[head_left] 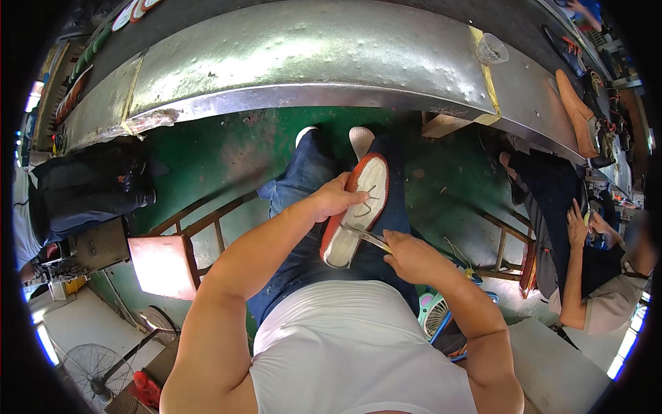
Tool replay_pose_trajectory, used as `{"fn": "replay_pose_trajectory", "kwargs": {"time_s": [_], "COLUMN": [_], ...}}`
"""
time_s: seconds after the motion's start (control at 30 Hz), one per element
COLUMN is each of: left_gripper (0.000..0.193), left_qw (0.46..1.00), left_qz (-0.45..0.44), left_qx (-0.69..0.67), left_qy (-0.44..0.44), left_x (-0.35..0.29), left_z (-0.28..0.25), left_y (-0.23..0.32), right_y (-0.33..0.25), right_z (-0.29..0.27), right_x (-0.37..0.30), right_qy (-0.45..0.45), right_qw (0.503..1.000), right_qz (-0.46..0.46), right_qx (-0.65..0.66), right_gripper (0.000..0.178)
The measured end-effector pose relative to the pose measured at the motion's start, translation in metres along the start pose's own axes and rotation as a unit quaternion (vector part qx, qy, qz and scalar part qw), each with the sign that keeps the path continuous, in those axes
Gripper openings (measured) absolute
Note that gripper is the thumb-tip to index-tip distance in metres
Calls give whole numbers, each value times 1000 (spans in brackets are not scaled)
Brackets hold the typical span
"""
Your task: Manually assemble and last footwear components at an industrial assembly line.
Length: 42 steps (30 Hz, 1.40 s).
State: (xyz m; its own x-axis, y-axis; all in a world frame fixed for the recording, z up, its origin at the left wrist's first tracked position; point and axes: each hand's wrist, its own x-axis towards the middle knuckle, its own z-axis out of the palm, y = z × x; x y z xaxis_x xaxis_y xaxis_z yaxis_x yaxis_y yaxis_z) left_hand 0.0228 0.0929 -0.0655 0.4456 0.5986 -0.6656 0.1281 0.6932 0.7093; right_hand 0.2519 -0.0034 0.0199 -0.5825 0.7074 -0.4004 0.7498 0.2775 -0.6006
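Above my lap, a shoe (373, 174) is tilted with its pale underside toward me and a reddish-brown upper around the edge. A thin dark cord lies in loops on that underside. My left hand (338, 198) grips the shoe by its left side, with the thumb on the underside and the other fingers hidden beneath. My right hand (412, 258) is closed around the yellowish handle of a narrow metal tool (371, 239), whose exact kind I cannot make out. The tool's tip touches or hovers over the lower half of the underside.
A metal-topped bench (310, 62) runs ahead of me, bearing a clear cup (492, 50) and a tan shoe (576, 114). Stools (165, 265) stand at both sides. Co-workers sit left and right (607, 276). A green fan (433, 314) is by my right hip.
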Motion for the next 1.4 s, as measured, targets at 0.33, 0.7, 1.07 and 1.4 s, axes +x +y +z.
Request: {"fn": "replay_pose_trajectory", "kwargs": {"time_s": [0.33,0.7,1.07,1.4], "left_gripper": [66,96,94,122], "left_qw": [990,996,992,968], "left_qz": [23,94,101,75], "left_qx": [136,4,5,237], "left_qy": [39,-7,71,-42], "left_x": [-6,-47,-51,-73], "left_z": [-5,14,22,9], "left_y": [-10,-61,-72,-46], "right_y": [-3,-7,-12,-12], "right_z": [25,33,39,-9], "right_x": [-22,-36,-33,9], "right_qy": [5,17,-20,70], "right_qw": [995,995,993,977], "right_qz": [89,87,56,85], "right_qx": [48,-40,-104,185], "right_gripper": [29,32,26,34]}}
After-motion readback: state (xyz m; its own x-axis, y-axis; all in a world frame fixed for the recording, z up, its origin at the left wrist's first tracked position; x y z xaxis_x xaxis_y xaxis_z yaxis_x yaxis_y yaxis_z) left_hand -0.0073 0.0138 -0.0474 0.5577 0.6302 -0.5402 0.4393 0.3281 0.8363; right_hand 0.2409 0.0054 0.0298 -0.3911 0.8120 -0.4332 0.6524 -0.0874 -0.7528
